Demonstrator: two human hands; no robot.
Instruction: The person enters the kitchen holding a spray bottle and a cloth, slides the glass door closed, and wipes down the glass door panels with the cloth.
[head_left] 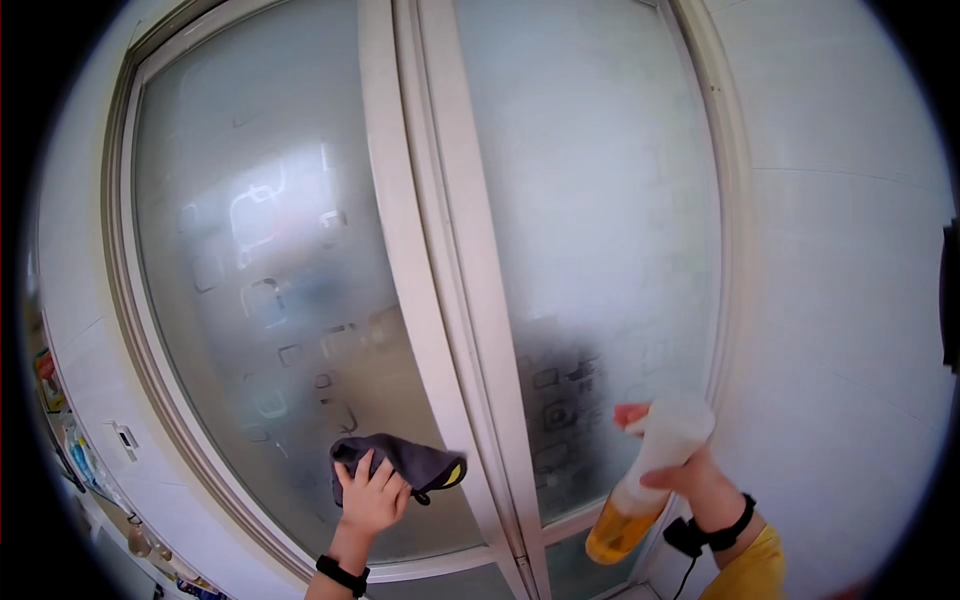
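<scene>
Two hands work in front of a framed door with panels of frosted glass, misty grey and patterned with rounded squares and broken outlines. The left hand (375,493) lies over a soft, dark grey cloth (425,465), folded and bunched, with a yellow patch at its pointed right corner; its fingers (365,466) are spread across the fabric, which sits directly beneath them and appears to rest against the left glass panel (260,250), beside the smooth, pale central frame (440,260). The right hand (695,480) is wrapped around the upper part of a spray bottle (655,450), its thumb crossing the near side; the other fingers are mostly hidden, so whether they squeeze the trigger cannot be told. The slightly blurred bottle is whitish above, with a red nozzle end and amber liquid below, and tilts in front of the right glass panel (590,200). Both wrists wear black bands, and a yellow sleeve (750,570) covers the right forearm.
</scene>
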